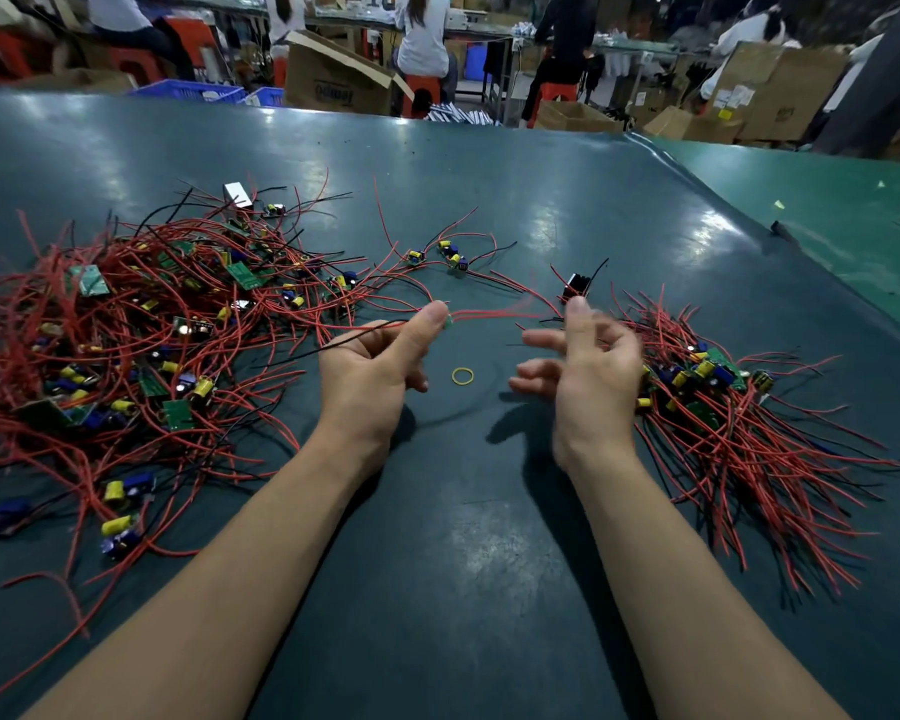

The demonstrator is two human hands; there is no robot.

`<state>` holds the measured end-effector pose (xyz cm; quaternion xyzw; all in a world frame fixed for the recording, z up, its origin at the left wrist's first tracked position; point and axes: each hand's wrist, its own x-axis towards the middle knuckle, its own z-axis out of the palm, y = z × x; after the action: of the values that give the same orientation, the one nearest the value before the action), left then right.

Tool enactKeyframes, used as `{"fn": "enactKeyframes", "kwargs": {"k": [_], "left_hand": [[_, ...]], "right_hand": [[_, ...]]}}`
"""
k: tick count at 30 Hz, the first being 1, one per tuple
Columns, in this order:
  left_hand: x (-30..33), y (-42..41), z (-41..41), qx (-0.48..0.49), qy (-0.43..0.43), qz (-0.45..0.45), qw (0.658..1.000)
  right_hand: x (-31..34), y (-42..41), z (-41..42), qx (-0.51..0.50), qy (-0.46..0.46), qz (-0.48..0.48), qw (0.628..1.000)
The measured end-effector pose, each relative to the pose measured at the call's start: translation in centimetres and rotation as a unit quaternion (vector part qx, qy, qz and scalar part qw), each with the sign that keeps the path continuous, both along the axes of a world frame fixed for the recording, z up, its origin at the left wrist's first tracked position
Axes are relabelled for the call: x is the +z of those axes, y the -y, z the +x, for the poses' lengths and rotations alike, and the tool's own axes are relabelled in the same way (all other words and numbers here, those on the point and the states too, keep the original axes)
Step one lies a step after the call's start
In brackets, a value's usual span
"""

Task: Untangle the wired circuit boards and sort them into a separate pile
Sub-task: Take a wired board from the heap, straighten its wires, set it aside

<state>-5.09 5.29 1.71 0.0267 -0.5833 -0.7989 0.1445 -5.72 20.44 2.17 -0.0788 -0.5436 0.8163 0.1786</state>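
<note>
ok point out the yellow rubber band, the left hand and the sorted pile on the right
yellow rubber band (462,376), head view, on its ring
left hand (380,363), head view, on the palm
sorted pile (718,407), head view, on its red wires

both bare forearms are reaching forward side by side. the left hand (372,363) is pinching with thumb and curled fingers; the right hand (588,363) is hovering blurred, fingers loosely spread.

An electronics assembly factory floor; a long green-matted workbench (489,200) fills the frame, strewn at centre left with wired circuit boards (167,324); along the top edge, seated workers (421,39) on red stools (420,93) at benches, among cardboard boxes (338,77) and blue crates (188,90).
</note>
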Motion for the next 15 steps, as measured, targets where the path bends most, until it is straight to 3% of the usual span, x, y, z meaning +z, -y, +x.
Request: {"fn": "enactKeyframes", "kwargs": {"k": [1,3,5,8,12,15], "left_hand": [[0.0,0.0,-0.1,0.008,0.000,0.018,1.000],[-0.1,0.0,-0.1,-0.008,-0.007,0.011,1.000],[-0.1,0.0,0.2,-0.073,-0.009,0.002,0.997],[0.2,0.2,0.4,-0.186,0.004,0.052,0.981],[0.5,0.8,0.4,-0.232,-0.017,0.049,0.971],[0.6,0.8,0.5,-0.245,-0.016,0.016,0.969]], "right_hand": [[0.1,0.4,0.3,0.082,0.045,-0.028,0.995],[-0.1,1.4,1.0,0.240,0.095,0.017,0.966],[-0.3,2.2,1.7,0.326,0.072,0.059,0.941],[-0.2,2.5,2.0,0.319,0.021,0.065,0.945],[0.1,2.4,2.4,0.325,-0.022,0.088,0.941],[0.4,2.7,2.8,0.273,-0.055,0.147,0.949]]}}
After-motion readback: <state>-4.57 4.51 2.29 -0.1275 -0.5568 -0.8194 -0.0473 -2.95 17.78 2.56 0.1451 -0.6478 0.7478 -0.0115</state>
